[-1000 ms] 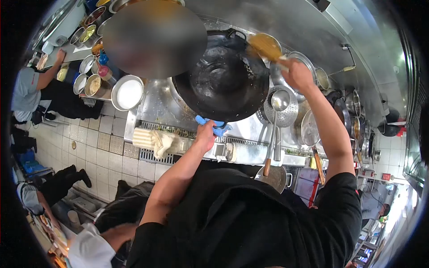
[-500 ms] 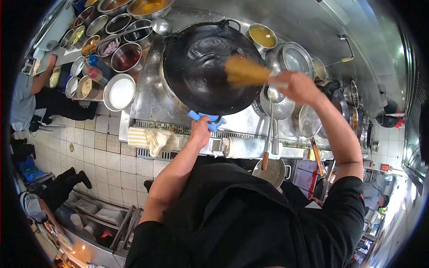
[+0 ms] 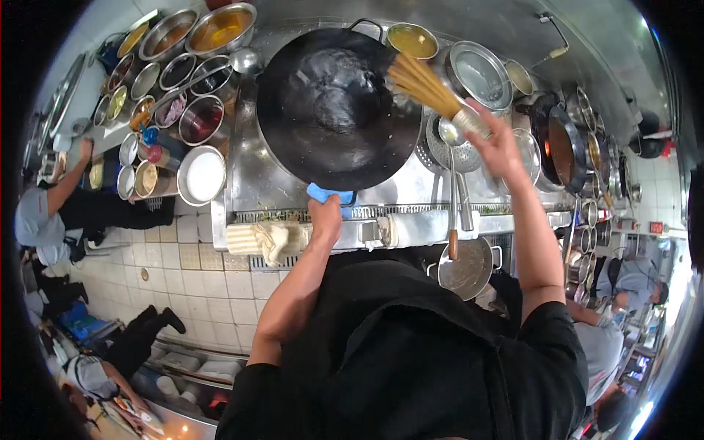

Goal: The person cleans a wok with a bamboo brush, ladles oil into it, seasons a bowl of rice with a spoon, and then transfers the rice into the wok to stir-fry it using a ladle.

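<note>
Your left hand (image 3: 325, 220) was closed on a folded blue cloth (image 3: 328, 194) at the near edge of the big black wok (image 3: 334, 158), which sat over the steel stove top (image 3: 246, 176). The cloth hid your fingertips, so how firmly they pinched the handle there could not be told. Your right hand (image 3: 502, 150) was partly open, thumb and fingers around the pale wrapped end of a bamboo brush (image 3: 425, 84). Its splayed tips were by the wok's right rim; whether they touched it could not be told.

The wok looked heavy, rigid and probably hot, with a wet, slick sheen inside. Its best holds were the two loop handles, the near one through the cloth; bare rim metal would have been a poor grip. The cloth seemed soft and thin, liable to slip or bunch unless folded thick under your palm. The brush looked light, its strips stiff but springy, so the bound end was the place to take it, closer than your loose fingers had it. Just beside it, a ladle (image 3: 453, 194) lay over a perforated strainer (image 3: 469, 158), easy to knock.
</note>
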{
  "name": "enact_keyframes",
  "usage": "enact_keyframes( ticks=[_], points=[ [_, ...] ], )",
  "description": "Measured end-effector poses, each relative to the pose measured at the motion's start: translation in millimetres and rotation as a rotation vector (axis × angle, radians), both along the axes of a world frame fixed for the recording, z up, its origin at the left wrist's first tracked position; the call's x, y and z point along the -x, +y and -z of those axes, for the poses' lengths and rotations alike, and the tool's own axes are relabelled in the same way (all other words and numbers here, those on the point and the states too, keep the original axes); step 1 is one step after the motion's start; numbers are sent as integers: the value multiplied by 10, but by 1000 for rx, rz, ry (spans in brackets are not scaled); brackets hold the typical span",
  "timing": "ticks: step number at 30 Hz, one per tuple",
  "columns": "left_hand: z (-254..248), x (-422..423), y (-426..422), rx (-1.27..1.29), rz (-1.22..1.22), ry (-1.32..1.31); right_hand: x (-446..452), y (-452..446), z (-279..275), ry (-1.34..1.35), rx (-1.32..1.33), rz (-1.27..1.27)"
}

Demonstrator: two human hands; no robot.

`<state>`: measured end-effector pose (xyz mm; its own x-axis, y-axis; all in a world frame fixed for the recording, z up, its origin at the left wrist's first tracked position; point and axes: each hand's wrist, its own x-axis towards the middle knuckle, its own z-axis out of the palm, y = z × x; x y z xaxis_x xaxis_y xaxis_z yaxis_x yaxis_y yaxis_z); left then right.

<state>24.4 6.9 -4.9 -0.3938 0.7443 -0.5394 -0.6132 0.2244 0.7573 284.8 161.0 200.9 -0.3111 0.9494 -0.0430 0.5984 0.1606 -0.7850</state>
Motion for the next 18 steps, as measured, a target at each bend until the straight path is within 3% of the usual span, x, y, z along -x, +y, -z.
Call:
enact_keyframes(
  ticks=[1,2,4,6,8,10,12,14,18],
  points=[
    [-56,28,-33,-20,10,214,30,-58,214,121,-65,-21],
    [-89,53,-70,-38,23,426,32,-116,371,51,-170,-12],
    [30,134,-80,-65,69,538,187,-129,629,187,-76,46],
    [47,181,-102,-73,145,815,381,-51,925,167,-302,45],
    [117,158,-130,-103,156,868,583,-57,1139,194,-261,126],
    [51,105,-143,-137,166,912,585,-203,1247,-110,-349,104],
    [-15,34,-137,-206,96,959,393,-386,1246,-207,-326,111],
    [57,31,-175,-168,121,951,104,-651,1218,-518,-166,29],
    [118,-20,-141,-213,18,945,-218,-946,659,-682,-72,-102]
  ],
)
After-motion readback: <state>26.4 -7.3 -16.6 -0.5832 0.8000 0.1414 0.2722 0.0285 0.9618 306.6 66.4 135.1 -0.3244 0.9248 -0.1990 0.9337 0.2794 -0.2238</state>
